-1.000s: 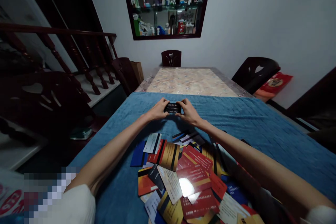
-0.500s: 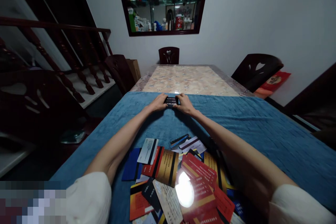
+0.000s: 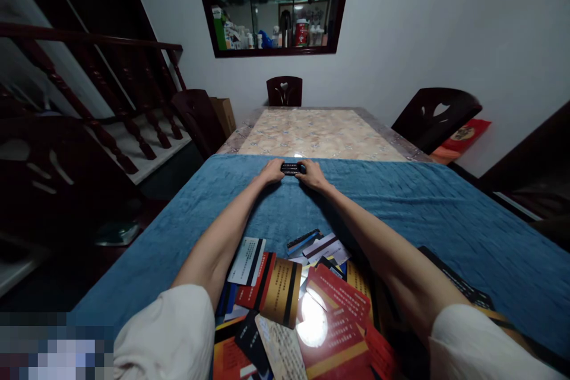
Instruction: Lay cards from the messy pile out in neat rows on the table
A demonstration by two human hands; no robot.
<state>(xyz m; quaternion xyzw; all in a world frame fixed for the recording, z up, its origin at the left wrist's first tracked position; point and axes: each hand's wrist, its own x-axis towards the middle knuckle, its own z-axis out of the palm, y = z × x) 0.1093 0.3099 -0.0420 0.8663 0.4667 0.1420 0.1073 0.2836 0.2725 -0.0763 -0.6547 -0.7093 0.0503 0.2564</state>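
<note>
Both arms reach far out across the blue cloth (image 3: 374, 208). A small black card with pale print (image 3: 291, 169) is there, close to the cloth's far edge. My left hand (image 3: 271, 172) grips its left side, with fingers and thumb closed on the edge. On the opposite side my right hand (image 3: 313, 175) holds it the same way. Whether it is one card or a stack, I cannot tell. Between my forearms lies a loose heap of bank-style cards, among them a gold card (image 3: 280, 292), a white card (image 3: 246, 261) and several red cards (image 3: 339, 291).
Beyond the cloth stretches the patterned tabletop (image 3: 312, 130). Dark wooden chairs stand around it, one at the far end (image 3: 284, 92) and one at the right (image 3: 434, 119). More dark cards (image 3: 456, 279) lie right of my right forearm. A stair railing (image 3: 111, 41) runs along the left.
My upper arms and sleeves have come forward and inward, while both hands keep the black card at nearly the same place. Dark cards outside my right forearm have come into view.
</note>
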